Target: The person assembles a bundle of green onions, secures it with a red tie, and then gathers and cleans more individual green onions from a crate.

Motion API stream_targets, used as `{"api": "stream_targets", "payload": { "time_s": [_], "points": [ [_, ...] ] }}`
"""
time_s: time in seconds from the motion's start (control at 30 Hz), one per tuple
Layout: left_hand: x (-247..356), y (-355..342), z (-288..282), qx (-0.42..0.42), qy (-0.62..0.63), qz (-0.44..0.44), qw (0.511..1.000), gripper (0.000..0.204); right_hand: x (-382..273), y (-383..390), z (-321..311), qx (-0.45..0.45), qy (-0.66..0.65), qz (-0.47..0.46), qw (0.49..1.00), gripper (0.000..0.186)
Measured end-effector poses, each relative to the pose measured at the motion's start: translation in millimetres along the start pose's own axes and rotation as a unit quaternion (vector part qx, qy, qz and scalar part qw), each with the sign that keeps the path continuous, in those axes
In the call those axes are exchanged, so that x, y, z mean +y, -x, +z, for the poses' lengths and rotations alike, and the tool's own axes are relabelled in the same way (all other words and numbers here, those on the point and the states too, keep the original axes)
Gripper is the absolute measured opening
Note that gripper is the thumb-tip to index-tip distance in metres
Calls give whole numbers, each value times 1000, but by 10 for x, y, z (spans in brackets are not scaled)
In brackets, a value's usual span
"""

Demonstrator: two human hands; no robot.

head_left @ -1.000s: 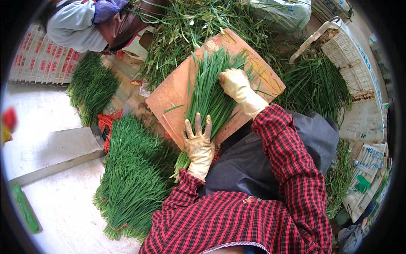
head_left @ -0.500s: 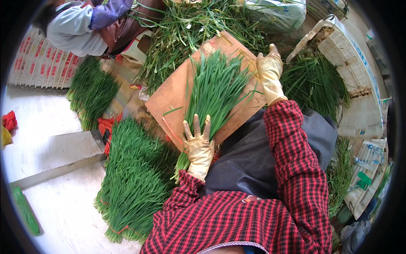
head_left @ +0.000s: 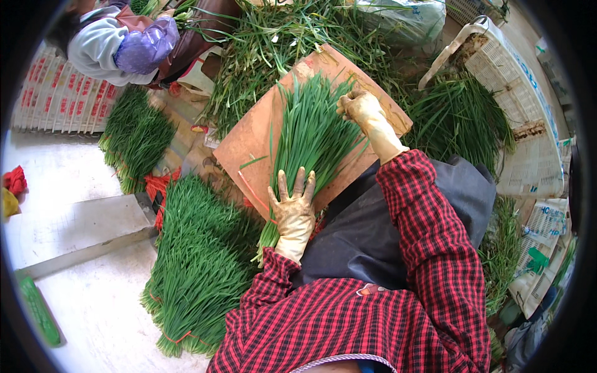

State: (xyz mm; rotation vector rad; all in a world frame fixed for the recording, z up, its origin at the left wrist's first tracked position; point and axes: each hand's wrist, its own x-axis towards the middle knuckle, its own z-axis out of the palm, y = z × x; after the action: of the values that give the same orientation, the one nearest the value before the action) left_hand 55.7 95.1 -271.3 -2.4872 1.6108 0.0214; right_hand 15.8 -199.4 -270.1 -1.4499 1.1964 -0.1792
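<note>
A bunch of garlic chives (head_left: 308, 140) lies on a tilted brown board (head_left: 245, 146) at my lap, leaf tips pointing away from me. My left hand (head_left: 293, 214), in a stained cream glove, rests flat on the lower part of the bunch with its fingers spread. At the bunch's right edge, near the leaf tips, my right hand (head_left: 368, 121) is closed, its gloved fingers curled together. Whatever those fingers hold is too small or hidden to make out. A thin red band (head_left: 254, 189) lies on the board's left side, running to the stems by my left hand.
Tied chive bundles (head_left: 193, 267) are stacked to my left, with more chives (head_left: 137, 137) beyond. Loose leaves (head_left: 261, 74) heap behind the board. At right stand chives (head_left: 463, 118) and a white plastic crate (head_left: 528, 118). A co-worker's sleeve (head_left: 146, 46) shows at upper left.
My right hand has moved left and slightly down from beyond the board's right corner to the bunch's edge, its fingers closing. My left hand stays flat on the chives. The co-worker's arm has shifted.
</note>
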Motion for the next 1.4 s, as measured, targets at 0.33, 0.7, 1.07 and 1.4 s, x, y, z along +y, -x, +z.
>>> {"api": "stream_targets", "payload": {
  "time_s": [0.33,0.7,1.07,1.4],
  "points": [
    [24,5,-40,6,1,-16,1000,86,-171,327,-48,-181,190,11,965,30],
    [13,-2,-57,-2,21,-6,1000,85,-40,358,187,-162,328,-95,926,17],
    [1,3,-31,3,26,-7,1000,83,-60,497,312,-198,387,-141,890,27],
    [8,0,-87,21,66,-18,997,99,-6,201,172,185,327,-82,923,28]
  ]
}}
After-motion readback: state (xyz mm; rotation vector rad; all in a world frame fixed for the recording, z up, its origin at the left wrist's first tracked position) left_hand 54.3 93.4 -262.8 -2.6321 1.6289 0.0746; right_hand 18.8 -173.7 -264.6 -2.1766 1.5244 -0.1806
